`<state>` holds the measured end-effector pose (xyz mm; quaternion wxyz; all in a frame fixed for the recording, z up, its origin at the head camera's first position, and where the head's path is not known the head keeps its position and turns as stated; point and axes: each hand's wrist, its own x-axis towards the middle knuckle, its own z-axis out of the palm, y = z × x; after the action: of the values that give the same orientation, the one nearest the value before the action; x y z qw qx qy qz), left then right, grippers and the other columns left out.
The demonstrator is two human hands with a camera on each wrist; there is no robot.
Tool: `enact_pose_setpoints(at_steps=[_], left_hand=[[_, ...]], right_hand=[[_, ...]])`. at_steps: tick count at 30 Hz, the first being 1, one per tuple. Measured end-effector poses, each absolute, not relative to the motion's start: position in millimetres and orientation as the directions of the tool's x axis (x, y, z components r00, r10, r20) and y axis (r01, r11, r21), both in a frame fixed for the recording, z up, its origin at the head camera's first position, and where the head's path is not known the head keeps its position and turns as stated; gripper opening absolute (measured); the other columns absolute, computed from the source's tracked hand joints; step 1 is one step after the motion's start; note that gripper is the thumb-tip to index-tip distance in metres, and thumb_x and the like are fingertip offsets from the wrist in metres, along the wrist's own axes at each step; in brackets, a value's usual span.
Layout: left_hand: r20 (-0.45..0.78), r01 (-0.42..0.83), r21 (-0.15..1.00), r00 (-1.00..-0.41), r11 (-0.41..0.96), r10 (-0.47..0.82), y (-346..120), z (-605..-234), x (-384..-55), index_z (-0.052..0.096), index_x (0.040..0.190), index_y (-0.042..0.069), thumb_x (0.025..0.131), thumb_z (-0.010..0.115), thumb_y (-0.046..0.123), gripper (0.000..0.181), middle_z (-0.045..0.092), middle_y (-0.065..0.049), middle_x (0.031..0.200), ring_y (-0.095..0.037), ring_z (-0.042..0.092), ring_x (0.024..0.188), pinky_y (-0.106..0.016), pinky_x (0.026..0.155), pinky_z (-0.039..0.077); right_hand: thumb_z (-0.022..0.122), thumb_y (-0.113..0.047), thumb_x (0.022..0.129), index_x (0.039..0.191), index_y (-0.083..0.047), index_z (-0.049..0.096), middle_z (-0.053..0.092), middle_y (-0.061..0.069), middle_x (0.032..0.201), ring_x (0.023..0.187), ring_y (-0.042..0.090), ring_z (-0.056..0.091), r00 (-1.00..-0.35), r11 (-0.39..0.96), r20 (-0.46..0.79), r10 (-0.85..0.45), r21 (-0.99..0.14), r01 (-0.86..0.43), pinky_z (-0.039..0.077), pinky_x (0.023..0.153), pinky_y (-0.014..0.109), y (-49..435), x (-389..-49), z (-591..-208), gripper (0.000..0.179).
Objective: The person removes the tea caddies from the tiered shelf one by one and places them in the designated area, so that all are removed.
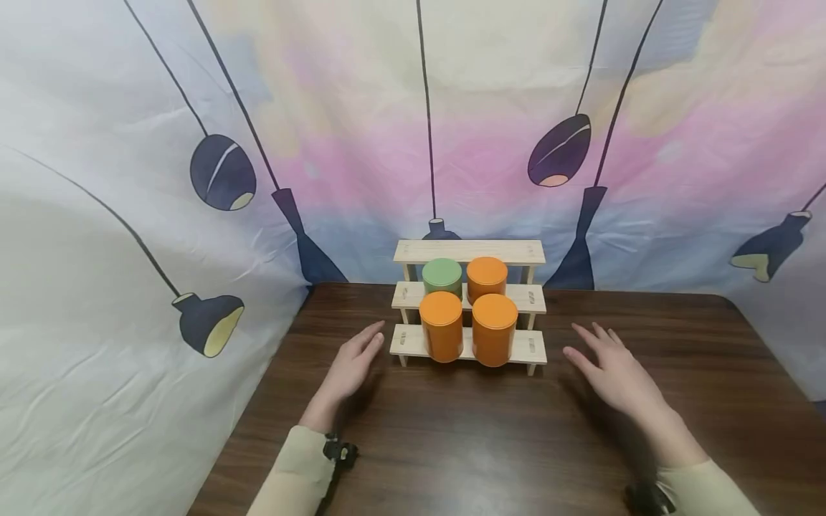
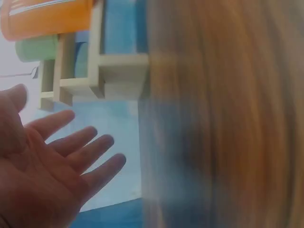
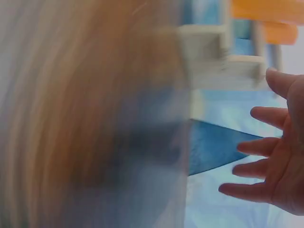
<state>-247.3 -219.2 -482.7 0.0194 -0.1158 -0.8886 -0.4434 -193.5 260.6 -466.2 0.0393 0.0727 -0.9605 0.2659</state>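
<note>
Flanking rack (image 1: 470, 347), hands (image 1: 351, 364) flat, fingers straight

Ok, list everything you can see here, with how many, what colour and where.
Orange tins: three, orange; two on the lowest step, one on the middle step at right.
Green tin: one, green; middle step, left.
Stepped rack: one, pale wood, three steps; far middle of the table.
Table: one, dark brown wood.
Backdrop cloth: one, pastel with dark lamp print; behind and beside the table.
Left hand: open, left of the rack, holding nothing.
Right hand: open, right of the rack, holding nothing.
</note>
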Motion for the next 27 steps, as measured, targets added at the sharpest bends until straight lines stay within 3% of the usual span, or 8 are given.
enact_pose_setpoints(at_steps=[1, 3, 8, 10, 14, 17, 21, 27], left_hand=[[0.12, 0.193, 0.808, -0.979, 0.556, 0.166, -215.3, -482.4, -248.2, 0.05, 0.159, 0.005, 0.115, 0.048, 0.036, 0.054, 0.047, -0.019, 0.163, -0.037, 0.041, 0.153, -0.058, 0.124, 0.031], [0.07, 0.128, 0.859, -0.989, 0.495, 0.134, -208.1, -483.1, -250.1, 0.05, 0.159, 0.004, 0.114, 0.053, 0.036, 0.056, 0.05, -0.017, 0.162, -0.036, 0.043, 0.151, -0.058, 0.122, 0.033], [-0.022, 0.016, 0.935, -0.995, 0.353, 0.102, -195.0, -489.6, -257.2, 0.045, 0.16, -0.001, 0.109, 0.064, 0.029, 0.063, 0.046, -0.019, 0.164, -0.038, 0.039, 0.153, -0.057, 0.123, 0.032], [-0.025, 0.002, 0.948, -0.996, 0.32, 0.083, -192.3, -492.9, -259.7, 0.047, 0.159, -0.003, 0.106, 0.068, 0.023, 0.062, 0.048, -0.019, 0.162, -0.037, 0.041, 0.152, -0.055, 0.123, 0.033], [-0.018, -0.005, 0.958, -0.999, 0.288, 0.045, -190.2, -498.5, -261.8, 0.055, 0.153, -0.002, 0.101, 0.072, 0.011, 0.057, 0.059, -0.021, 0.152, -0.035, 0.057, 0.14, -0.053, 0.118, 0.041], [-0.015, -0.004, 0.962, -0.999, 0.274, 0.037, -190.0, -501.8, -262.0, 0.06, 0.15, -0.001, 0.1, 0.073, 0.007, 0.053, 0.064, -0.021, 0.145, -0.032, 0.066, 0.129, -0.051, 0.113, 0.047], [-0.024, -0.016, 0.968, -0.999, 0.249, 0.027, -190.7, -504.5, -261.7, 0.063, 0.148, 0.002, 0.099, 0.074, 0.006, 0.05, 0.067, -0.02, 0.142, -0.029, 0.069, 0.124, -0.05, 0.111, 0.05], [-0.012, -0.006, 0.97, -1.0, 0.241, 0.023, -193.2, -507.8, -262.8, 0.066, 0.146, 0.003, 0.099, 0.074, 0.007, 0.048, 0.069, -0.019, 0.139, -0.029, 0.07, 0.121, -0.051, 0.111, 0.049]], right_hand=[[0.048, -0.055, 0.112, 0.162, -0.004, 0.044, 0.036, 0.041, 0.16, 0.144, 0.064, 0.034, -0.985, 0.823, 0.143, -0.101, -0.543, -0.164, 0.034, 0.106, 0.081, 257.8, -192.8, -462.9, 0.072], [0.052, -0.051, 0.112, 0.161, -0.007, 0.047, 0.058, 0.039, 0.138, 0.122, 0.06, 0.058, -0.978, 0.767, 0.201, -0.057, -0.619, -0.172, 0.048, 0.097, 0.071, 249.7, -191.6, -456.7, 0.066], [0.063, -0.043, 0.109, 0.158, -0.014, 0.054, 0.071, 0.023, 0.13, 0.111, 0.043, 0.068, -0.958, 0.589, 0.286, 0.036, -0.781, -0.211, 0.053, 0.089, 0.048, 219.9, -193.2, -443.5, 0.058], [0.068, -0.037, 0.107, 0.158, -0.013, 0.055, 0.062, 0.017, 0.15, 0.135, 0.038, 0.06, -0.955, 0.49, 0.293, 0.036, -0.838, -0.239, 0.052, 0.102, 0.037, 207.3, -196.0, -441.2, 0.058], [0.075, -0.027, 0.104, 0.162, -0.011, 0.048, 0.057, 0.019, 0.155, 0.141, 0.039, 0.055, -0.962, 0.317, 0.272, -0.03, -0.91, -0.267, 0.05, 0.1, 0.018, 185.6, -202.0, -440.4, 0.066], [0.078, -0.024, 0.101, 0.165, -0.013, 0.042, 0.051, 0.018, 0.161, 0.147, 0.038, 0.049, -0.961, 0.267, 0.266, -0.075, -0.923, -0.277, 0.052, 0.108, 0.035, 174.1, -206.0, -441.7, 0.075], [0.083, -0.026, 0.097, 0.167, -0.018, 0.041, 0.053, 0.016, 0.159, 0.146, 0.035, 0.049, -0.964, 0.271, 0.254, -0.083, -0.925, -0.267, 0.044, 0.113, 0.062, 165.8, -210.1, -446.8, 0.082], [0.086, -0.029, 0.094, 0.167, -0.021, 0.041, 0.058, 0.017, 0.152, 0.141, 0.035, 0.053, -0.967, 0.289, 0.245, -0.071, -0.923, -0.255, 0.044, 0.113, 0.064, 159.8, -211.7, -457.0, 0.086]])
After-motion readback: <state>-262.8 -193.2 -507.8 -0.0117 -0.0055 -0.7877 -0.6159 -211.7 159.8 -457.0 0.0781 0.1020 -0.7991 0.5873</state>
